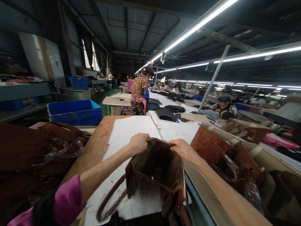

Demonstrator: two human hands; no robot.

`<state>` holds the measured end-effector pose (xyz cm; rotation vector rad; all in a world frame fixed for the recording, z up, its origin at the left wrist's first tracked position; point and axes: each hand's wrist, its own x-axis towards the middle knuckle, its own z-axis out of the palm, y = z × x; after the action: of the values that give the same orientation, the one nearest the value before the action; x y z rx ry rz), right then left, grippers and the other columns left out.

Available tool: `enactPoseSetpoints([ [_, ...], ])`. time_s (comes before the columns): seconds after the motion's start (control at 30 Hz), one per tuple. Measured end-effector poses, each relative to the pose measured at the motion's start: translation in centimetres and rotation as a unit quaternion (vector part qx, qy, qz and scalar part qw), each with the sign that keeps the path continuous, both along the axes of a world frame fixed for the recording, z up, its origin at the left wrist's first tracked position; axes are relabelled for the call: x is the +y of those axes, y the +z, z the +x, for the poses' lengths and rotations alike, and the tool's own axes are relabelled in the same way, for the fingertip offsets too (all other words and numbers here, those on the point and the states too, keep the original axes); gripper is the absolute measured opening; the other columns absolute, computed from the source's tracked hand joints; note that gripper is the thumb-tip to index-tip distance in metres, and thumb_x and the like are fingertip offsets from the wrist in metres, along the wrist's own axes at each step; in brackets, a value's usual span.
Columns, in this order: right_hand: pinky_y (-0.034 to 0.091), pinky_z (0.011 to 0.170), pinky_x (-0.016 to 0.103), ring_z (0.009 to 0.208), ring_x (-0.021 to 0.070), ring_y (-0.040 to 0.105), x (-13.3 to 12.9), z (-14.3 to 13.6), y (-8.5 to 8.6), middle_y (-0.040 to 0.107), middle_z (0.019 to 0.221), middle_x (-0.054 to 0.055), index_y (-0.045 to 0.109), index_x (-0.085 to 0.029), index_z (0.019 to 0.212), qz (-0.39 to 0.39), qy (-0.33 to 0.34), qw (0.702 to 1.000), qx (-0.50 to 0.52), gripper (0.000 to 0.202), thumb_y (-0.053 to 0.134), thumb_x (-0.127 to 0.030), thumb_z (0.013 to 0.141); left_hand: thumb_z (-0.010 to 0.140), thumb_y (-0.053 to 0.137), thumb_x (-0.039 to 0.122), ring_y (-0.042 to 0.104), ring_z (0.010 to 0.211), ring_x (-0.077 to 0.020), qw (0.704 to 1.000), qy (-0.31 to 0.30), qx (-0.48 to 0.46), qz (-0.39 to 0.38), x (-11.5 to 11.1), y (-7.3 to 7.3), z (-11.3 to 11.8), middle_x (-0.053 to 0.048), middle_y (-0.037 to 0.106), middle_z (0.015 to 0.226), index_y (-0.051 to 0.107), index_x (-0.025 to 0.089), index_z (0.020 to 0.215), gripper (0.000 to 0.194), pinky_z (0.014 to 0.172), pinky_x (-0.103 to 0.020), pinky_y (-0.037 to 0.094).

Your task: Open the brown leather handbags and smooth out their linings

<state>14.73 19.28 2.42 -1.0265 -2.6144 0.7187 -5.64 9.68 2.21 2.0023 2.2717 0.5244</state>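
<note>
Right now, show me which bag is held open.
The middle bag, gripped by the left hand and right hand; bags in the left pile and right pile are unheld.

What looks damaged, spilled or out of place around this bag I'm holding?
The white paper under your work looks worn: its left edge is ragged, baring the brown tabletop, and small dark marks dot it. No spill shows. The bag in your hands has no clear damage.
</note>
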Motion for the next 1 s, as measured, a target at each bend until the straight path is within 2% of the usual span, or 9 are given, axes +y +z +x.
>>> enactPoseSetpoints([
  [0.17,0.033,0.058,0.022,0.068,0.0155,0.054,0.4,-0.3,-0.3,0.06,0.066,-0.002,0.064,-0.022,0.077,0.003,-0.01,1.0,-0.016,0.023,0.043,-0.019,0.065,0.062,0.045,0.015,0.056,0.081,-0.0231,1.0,0.001,0.008,0.008,1.6,0.4,0.6,-0.006,0.063,0.086,0.062,0.021,0.084,0.029,0.063,-0.029,0.041],
  [0.27,0.034,0.058,0.022,0.067,0.0154,0.054,1.1,0.0,-0.6,0.059,0.064,-0.002,0.063,-0.021,0.075,-0.01,-0.006,1.0,-0.009,0.022,0.043,-0.019,0.065,0.063,0.046,0.016,0.056,0.079,-0.021,0.999,-0.03,-0.02,0.024,2.5,0.0,0.2,-0.005,0.064,0.083,0.064,0.02,0.082,0.026,0.064,-0.028,0.041],
  [0.33,0.036,0.058,0.022,0.065,0.0151,0.054,1.6,0.3,-0.8,0.06,0.064,-0.002,0.063,-0.02,0.075,-0.038,0.008,0.999,0.0,0.022,0.043,-0.02,0.065,0.065,0.046,0.018,0.056,0.075,-0.0184,0.995,-0.07,-0.068,0.024,2.8,-0.4,-0.3,-0.003,0.064,0.079,0.065,0.019,0.082,0.025,0.063,-0.025,0.041],
  [0.43,0.038,0.059,0.022,0.064,0.0148,0.055,2.3,0.8,-0.9,0.063,0.068,-0.002,0.063,-0.018,0.081,-0.12,0.042,0.992,0.019,0.025,0.043,-0.021,0.067,0.065,0.046,0.022,0.056,0.069,-0.0156,0.981,-0.124,-0.149,-0.006,2.8,-0.8,-0.8,-0.001,0.064,0.073,0.065,0.016,0.082,0.025,0.06,-0.022,0.04],
  [0.53,0.039,0.058,0.022,0.063,0.0149,0.056,2.5,0.9,-0.7,0.063,0.068,-0.001,0.063,-0.016,0.083,-0.161,0.055,0.985,0.031,0.025,0.044,-0.022,0.067,0.064,0.045,0.019,0.055,0.07,-0.0149,0.972,-0.139,-0.19,-0.025,2.5,-0.8,-0.9,0.001,0.064,0.071,0.064,0.015,0.081,0.026,0.06,-0.021,0.04],
  [0.67,0.039,0.057,0.022,0.062,0.0149,0.056,2.3,0.7,-0.7,0.063,0.065,-0.001,0.065,-0.016,0.079,-0.146,0.036,0.988,0.035,0.022,0.049,-0.024,0.067,0.064,0.042,0.014,0.055,0.072,-0.0139,0.97,-0.143,-0.197,-0.024,2.2,-0.5,-0.9,0.002,0.064,0.073,0.064,0.016,0.082,0.028,0.063,-0.02,0.04],
  [0.77,0.038,0.055,0.022,0.059,0.0142,0.054,2.3,0.6,-1.0,0.061,0.062,-0.001,0.065,-0.016,0.077,-0.135,0.012,0.99,0.036,0.02,0.051,-0.026,0.067,0.066,0.045,0.017,0.053,0.072,-0.014,0.972,-0.148,-0.179,-0.016,2.2,-0.4,-0.8,0.002,0.063,0.072,0.064,0.016,0.08,0.024,0.064,-0.02,0.039],
  [1.0,0.03,0.05,0.02,0.053,0.0104,0.045,2.5,0.8,-1.3,0.053,0.056,-0.003,0.063,-0.015,0.07,-0.089,0.005,0.996,0.021,0.024,0.052,-0.036,0.07,0.069,0.052,0.025,0.052,0.065,-0.0127,0.977,-0.156,-0.148,0.002,3.0,-0.2,-0.4,0.002,0.06,0.062,0.064,0.015,0.072,0.016,0.058,-0.019,0.036],
])
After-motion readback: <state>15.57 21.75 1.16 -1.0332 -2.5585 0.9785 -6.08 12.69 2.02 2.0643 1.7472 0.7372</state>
